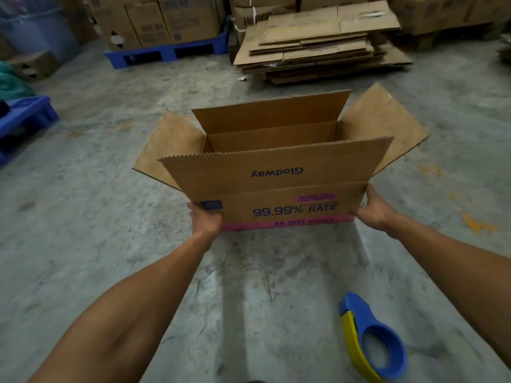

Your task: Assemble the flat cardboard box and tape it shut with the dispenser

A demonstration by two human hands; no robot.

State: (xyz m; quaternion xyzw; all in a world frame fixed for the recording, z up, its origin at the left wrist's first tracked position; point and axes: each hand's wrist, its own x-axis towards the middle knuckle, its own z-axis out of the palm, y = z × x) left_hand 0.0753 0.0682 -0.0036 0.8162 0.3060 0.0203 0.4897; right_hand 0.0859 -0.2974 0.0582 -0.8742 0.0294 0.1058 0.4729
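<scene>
A brown cardboard box [276,189] stands opened up on the concrete floor in front of me, its top flaps spread outward and its inside bare. Blue print and a pink band run along its near wall. My left hand [206,218] grips the box's near lower left corner. My right hand [372,207] holds the near right corner, fingers round the edge. The blue and yellow tape dispenser [370,338] lies on the floor at the lower right, well apart from both hands.
A stack of flat cardboard sheets [323,42] lies behind the box. Stacked cartons on a blue pallet [166,52] stand at the back left. Another blue pallet [25,114] sits at the left edge. Grey concrete floor [83,244] surrounds the box.
</scene>
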